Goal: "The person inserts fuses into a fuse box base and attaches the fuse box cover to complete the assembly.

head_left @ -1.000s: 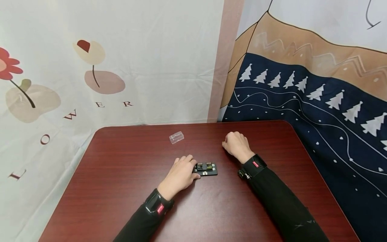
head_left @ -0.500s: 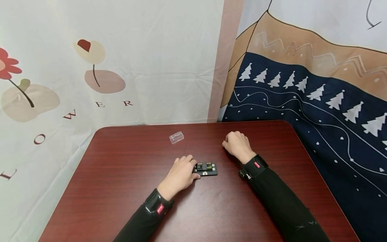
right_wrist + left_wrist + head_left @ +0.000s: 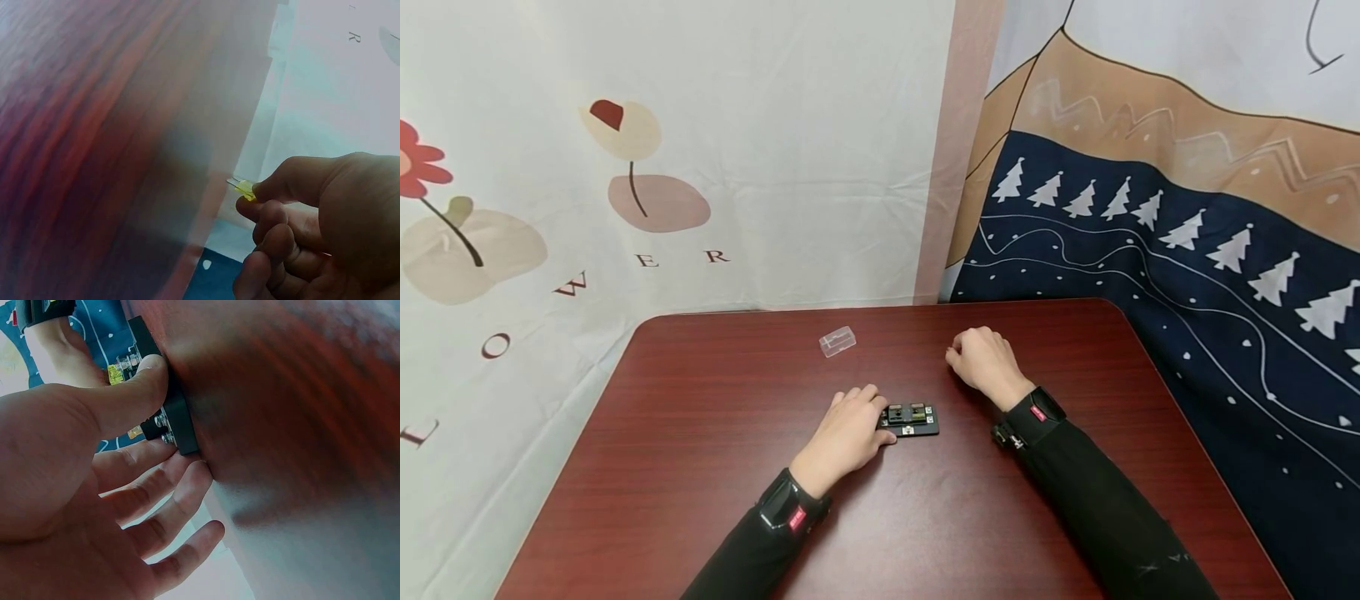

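On the table lies a black fuse block [image 3: 913, 420] with screw terminals and yellow parts on top. My left hand [image 3: 844, 435] grips its left end. In the left wrist view the thumb lies along one side of the block [image 3: 180, 419], the index finger is at the other, and the remaining fingers spread loosely. Farther back and to the right, my right hand [image 3: 987, 365] is held low by the table. The right wrist view reveals a small yellow see-through blade fuse [image 3: 245, 189] pinched between its thumb and index finger, two metal prongs pointing outward; the head view hides it.
A clear plastic cover [image 3: 837, 341] lies near the back edge of the brown table [image 3: 700, 467], left of the block. Behind the table hangs a printed cloth [image 3: 820, 167], and a dark blue section with white trees [image 3: 1120, 250] covers the right side.
My right hand has shifted slightly left. The left hand, the fuse block and the clear cover stay where they were.
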A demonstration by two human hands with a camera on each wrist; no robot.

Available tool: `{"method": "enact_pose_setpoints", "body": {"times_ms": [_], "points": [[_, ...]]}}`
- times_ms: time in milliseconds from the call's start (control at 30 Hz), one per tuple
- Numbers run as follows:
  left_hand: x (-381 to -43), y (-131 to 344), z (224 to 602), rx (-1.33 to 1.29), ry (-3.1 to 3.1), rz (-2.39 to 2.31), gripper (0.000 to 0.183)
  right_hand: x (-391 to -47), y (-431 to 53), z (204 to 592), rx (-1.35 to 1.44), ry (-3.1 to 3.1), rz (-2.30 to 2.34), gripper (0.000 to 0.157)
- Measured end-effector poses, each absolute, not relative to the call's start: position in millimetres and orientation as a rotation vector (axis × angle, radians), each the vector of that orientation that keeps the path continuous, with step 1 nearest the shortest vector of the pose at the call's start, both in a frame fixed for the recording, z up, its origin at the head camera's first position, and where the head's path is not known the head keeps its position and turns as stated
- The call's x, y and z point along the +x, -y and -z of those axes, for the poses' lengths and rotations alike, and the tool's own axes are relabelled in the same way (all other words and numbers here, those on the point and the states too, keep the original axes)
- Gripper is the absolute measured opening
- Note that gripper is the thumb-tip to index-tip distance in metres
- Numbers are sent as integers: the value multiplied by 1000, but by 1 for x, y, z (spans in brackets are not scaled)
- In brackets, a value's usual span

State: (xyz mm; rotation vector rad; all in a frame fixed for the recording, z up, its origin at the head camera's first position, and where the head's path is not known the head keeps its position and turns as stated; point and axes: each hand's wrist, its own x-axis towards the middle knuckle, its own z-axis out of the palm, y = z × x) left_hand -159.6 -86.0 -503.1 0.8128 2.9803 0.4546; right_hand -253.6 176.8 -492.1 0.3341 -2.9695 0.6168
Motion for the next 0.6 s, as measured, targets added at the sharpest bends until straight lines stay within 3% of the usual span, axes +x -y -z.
{"method": "enact_pose_setpoints", "body": {"times_ms": [133,600], "points": [[-160,87,503,816,-2981,-456,42,-251,-172,489,360,2965,-632,17],[-160,88,504,831,-2996,-437,42,-243,-161,478,525,2946,-661,17]]}}
